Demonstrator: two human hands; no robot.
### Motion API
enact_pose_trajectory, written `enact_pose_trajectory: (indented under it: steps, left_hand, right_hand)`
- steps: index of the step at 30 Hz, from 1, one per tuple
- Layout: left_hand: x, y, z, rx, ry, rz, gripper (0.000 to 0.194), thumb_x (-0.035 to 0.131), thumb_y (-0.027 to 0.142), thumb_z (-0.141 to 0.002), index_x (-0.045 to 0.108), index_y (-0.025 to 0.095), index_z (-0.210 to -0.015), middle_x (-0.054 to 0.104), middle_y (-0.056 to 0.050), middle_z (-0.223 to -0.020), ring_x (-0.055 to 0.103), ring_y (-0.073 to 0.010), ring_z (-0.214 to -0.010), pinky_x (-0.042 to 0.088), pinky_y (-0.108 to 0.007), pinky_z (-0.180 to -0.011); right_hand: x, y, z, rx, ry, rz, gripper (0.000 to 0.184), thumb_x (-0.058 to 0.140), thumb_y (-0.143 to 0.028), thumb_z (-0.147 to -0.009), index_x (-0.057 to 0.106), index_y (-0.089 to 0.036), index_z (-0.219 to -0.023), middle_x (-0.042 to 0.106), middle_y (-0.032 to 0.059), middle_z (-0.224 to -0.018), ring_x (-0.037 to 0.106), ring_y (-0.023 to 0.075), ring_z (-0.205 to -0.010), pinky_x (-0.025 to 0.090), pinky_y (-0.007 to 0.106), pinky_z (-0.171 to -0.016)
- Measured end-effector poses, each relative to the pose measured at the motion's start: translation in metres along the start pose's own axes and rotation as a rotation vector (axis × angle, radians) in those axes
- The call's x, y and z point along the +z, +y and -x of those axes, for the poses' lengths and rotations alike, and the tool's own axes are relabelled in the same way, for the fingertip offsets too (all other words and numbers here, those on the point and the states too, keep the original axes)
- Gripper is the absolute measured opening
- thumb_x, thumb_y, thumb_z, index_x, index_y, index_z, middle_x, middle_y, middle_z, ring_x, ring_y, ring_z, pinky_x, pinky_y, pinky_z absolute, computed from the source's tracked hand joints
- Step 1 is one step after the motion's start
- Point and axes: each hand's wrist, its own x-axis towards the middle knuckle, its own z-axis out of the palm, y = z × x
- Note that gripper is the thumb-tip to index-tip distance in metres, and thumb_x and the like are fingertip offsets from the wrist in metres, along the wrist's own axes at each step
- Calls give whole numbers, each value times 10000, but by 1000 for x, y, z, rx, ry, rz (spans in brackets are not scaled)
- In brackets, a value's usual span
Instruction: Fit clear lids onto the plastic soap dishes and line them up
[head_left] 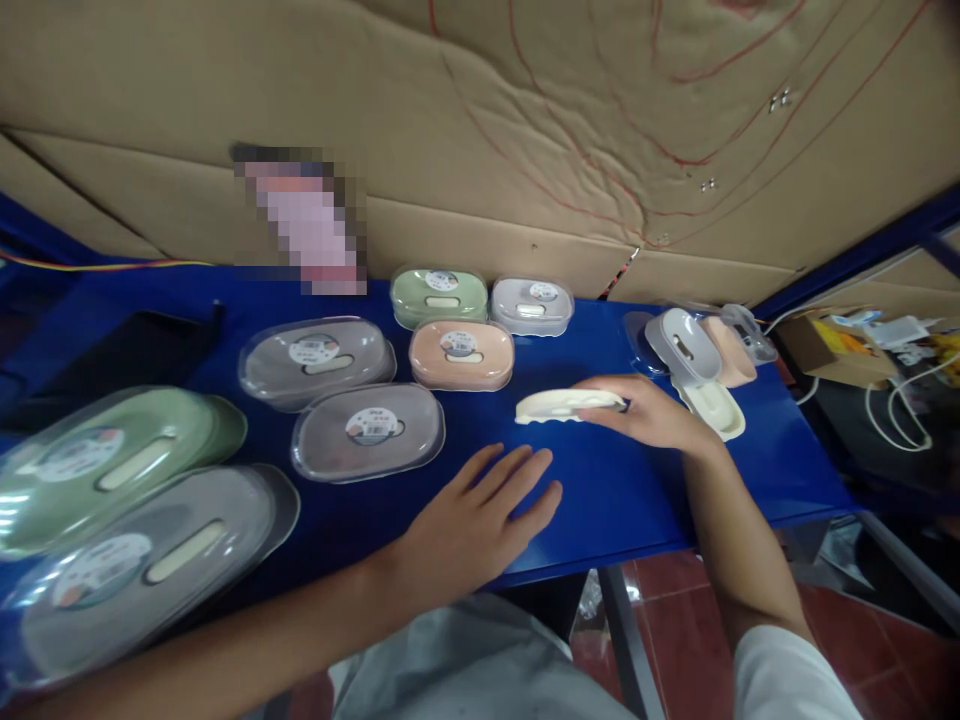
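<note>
My right hand (626,408) grips a cream-coloured plastic piece (559,404) by its right end and holds it edge-on above the blue table (600,500). The piece has a wavy lower edge; its exact kind I cannot tell. My left hand (484,510) hovers palm down with fingers spread and nothing in it. Nearest to it is a grey oval box (367,432) with a clear cover and a round label. Behind that sit a pink box (462,355), a green box (439,298) and a smaller grey box (532,306).
More covered boxes, a grey one (150,580) and a green one (112,465), crowd the left side. Loose parts, among them a grey lid (684,345) and a cream tray (712,408), lie at the right. A cardboard wall (487,130) rises behind the table.
</note>
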Motion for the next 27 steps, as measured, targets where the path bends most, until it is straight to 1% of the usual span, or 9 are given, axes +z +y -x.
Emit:
enact_pose_trajectory:
  steps: [2,6,10,12,15,17,19,22,27]
  left_hand:
    - [-2,-4,-2,-87,72,0,439,689,202,-979,627,203,-1414,615,-168,-1529,622,-318,-1372,521,-486,-1154]
    - [-2,-12,-4,-185,110,20,479,635,277,-1038,544,217,-1505,581,-180,-1565,582,-341,-1443,562,-496,-1123]
    - [5,-16,-2,-183,-20,36,482,559,391,-1090,539,161,-1512,596,-194,-1555,588,-353,-1436,562,-523,-1118]
    - [9,-15,-1,-159,-78,39,433,536,393,-1099,592,150,-1453,634,-194,-1512,603,-351,-1415,553,-534,-1116]
    - [11,-12,-1,-152,-106,46,366,518,336,-1103,634,159,-1402,677,-177,-1456,605,-336,-1408,535,-527,-1115]
    - [10,-12,-2,-156,-96,54,333,517,297,-1100,649,170,-1378,701,-156,-1415,618,-324,-1386,528,-519,-1105]
    - [8,-14,-3,-175,-77,62,272,523,258,-1092,682,179,-1299,731,-134,-1345,644,-312,-1338,526,-511,-1090]
    - [4,-17,-3,-221,-50,76,189,538,209,-1078,711,183,-1149,756,-108,-1230,676,-298,-1264,527,-504,-1073]
    - [2,-18,-3,-222,-28,85,166,558,189,-1061,708,176,-1130,756,-108,-1198,680,-304,-1245,542,-504,-1047]
  right_hand:
    - [3,-7,1,-69,-20,46,272,612,-338,-1071,752,-262,-1292,770,82,-1288,741,244,-1161,600,422,-1008]
    - [13,-15,4,-110,-56,226,513,514,-114,-1047,629,-322,-1501,621,86,-1566,563,248,-1477,481,543,-1205]
    - [5,-14,7,-139,-263,158,613,724,-336,-1010,530,-360,-1591,571,59,-1629,506,257,-1539,464,525,-1244]
    - [-8,-6,9,-87,-148,171,547,685,-428,-1036,563,-348,-1564,598,65,-1600,559,265,-1491,489,510,-1224]
    - [-31,22,16,155,301,484,494,589,-443,-1070,589,-280,-1536,609,132,-1568,562,349,-1461,438,606,-1223]
    - [-45,48,23,353,481,709,520,592,-451,-1042,604,-234,-1514,623,179,-1532,554,420,-1435,419,667,-1185]
    - [-54,70,31,490,505,793,516,592,-446,-1015,632,-211,-1472,668,196,-1450,602,433,-1350,466,650,-1113]
    - [-59,86,34,546,529,785,508,569,-371,-998,620,-201,-1473,704,196,-1347,658,393,-1224,526,582,-1024]
    - [-40,70,17,447,536,881,426,491,-304,-1018,691,-197,-1378,675,189,-1340,593,394,-1258,491,581,-1040]
